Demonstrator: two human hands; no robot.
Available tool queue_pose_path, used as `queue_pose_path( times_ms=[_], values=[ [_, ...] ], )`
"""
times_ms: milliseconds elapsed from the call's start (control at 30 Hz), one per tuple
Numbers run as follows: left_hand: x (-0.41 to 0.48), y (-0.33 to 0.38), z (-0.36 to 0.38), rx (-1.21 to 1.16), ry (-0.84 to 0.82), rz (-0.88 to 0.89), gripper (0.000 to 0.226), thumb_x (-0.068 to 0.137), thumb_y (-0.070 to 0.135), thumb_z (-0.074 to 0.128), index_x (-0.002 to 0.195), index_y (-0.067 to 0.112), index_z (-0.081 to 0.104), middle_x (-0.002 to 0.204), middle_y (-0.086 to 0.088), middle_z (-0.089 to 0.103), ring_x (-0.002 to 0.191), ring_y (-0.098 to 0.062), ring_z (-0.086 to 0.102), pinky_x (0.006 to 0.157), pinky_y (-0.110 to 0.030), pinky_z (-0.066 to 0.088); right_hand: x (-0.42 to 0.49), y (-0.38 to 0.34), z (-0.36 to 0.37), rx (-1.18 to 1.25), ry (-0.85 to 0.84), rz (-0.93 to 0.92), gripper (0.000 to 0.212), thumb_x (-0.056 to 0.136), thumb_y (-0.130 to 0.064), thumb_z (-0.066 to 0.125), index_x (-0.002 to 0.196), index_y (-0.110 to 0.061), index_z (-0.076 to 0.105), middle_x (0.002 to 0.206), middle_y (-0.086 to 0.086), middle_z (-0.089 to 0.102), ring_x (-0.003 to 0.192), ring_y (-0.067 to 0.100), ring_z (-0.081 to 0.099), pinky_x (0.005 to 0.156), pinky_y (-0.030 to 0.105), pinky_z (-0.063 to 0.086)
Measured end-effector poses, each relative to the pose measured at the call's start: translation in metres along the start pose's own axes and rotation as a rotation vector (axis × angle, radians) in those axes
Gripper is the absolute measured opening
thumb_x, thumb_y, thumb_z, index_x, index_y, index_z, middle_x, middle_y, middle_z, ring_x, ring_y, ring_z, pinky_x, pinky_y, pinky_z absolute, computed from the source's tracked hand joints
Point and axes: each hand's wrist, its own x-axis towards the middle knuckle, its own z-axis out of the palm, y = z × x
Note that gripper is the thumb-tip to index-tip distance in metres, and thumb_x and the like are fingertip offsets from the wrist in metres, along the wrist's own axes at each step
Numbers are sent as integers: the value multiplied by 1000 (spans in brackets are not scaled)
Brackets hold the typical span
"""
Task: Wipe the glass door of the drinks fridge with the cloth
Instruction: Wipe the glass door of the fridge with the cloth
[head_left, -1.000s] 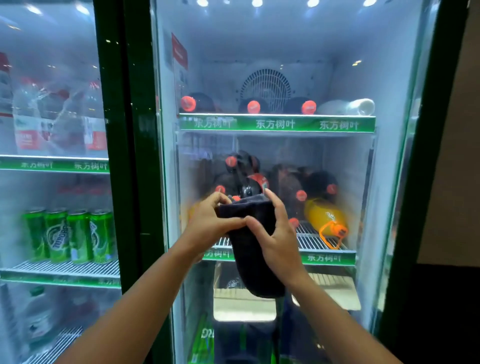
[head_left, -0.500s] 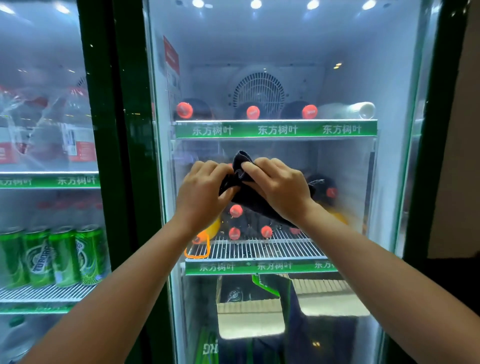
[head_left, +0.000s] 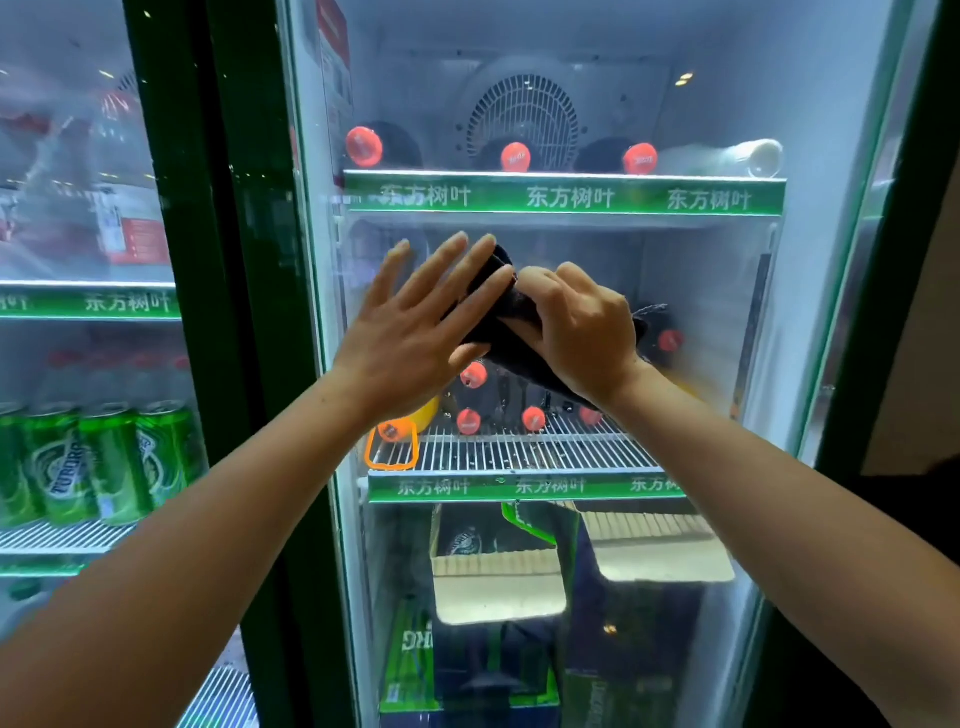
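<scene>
Against the misted glass door (head_left: 727, 364) of the drinks fridge, right hand (head_left: 576, 332) clamps the bunched dark cloth (head_left: 498, 312), its length slanting upper-left to lower-right, left hand (head_left: 415, 332) splayed flat beside it.

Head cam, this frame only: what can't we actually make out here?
- Cloth, head view: its middle is covered by the right hand and the left hand; contact with the glass door cannot be told.
- Bottles behind the hands: hidden apart from red caps.
- Left fridge's top shelf: goods blurred by fogged glass.
- Green cans: row cut off by the left edge.
- Door top and bottom: outside the frame.
</scene>
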Motion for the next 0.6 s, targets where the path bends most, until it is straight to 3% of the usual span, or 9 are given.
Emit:
queue_pose_path(
  times_ms=[100, 200, 300, 600],
  values=[
    [-1, -10, 3, 19, -84, -61, 61, 87, 39, 35, 137, 5, 28, 143, -16, 37, 127, -40, 39, 100, -63, 24, 0, 0, 0, -11, -14, -18, 20, 90, -27, 55, 86, -11, 43, 70, 6, 72, 47, 22, 58, 32, 27, 46],
    [-11, -27, 10, 13, -107, -242, 64, 90, 41, 27, 139, 4, 11, 147, -20, 30, 134, -39, 28, 104, -61, 13, 0, 0, -1, -44, -19, -25, 18, 86, -22, 62, 89, -12, 47, 70, 6, 71, 48, 21, 58, 33, 26, 47],
    [-24, -41, 19, -15, -113, -361, 62, 91, 42, 20, 139, 10, -2, 152, -18, 19, 140, -32, 14, 108, -58, 4, 0, -2, 0, -68, -28, -18, 16, 82, -18, 69, 95, -9, 66, 70, 5, 72, 48, 20, 59, 34, 26, 49],
    [-28, -46, 28, -55, -113, -359, 62, 92, 43, 19, 143, 9, 10, 153, -17, 18, 140, -33, 12, 109, -56, 1, -14, -36, 4, -76, -131, -86, 7, 81, -12, 68, 85, -10, 73, 63, 4, 68, 47, 21, 55, 36, 26, 44]
  ],
)
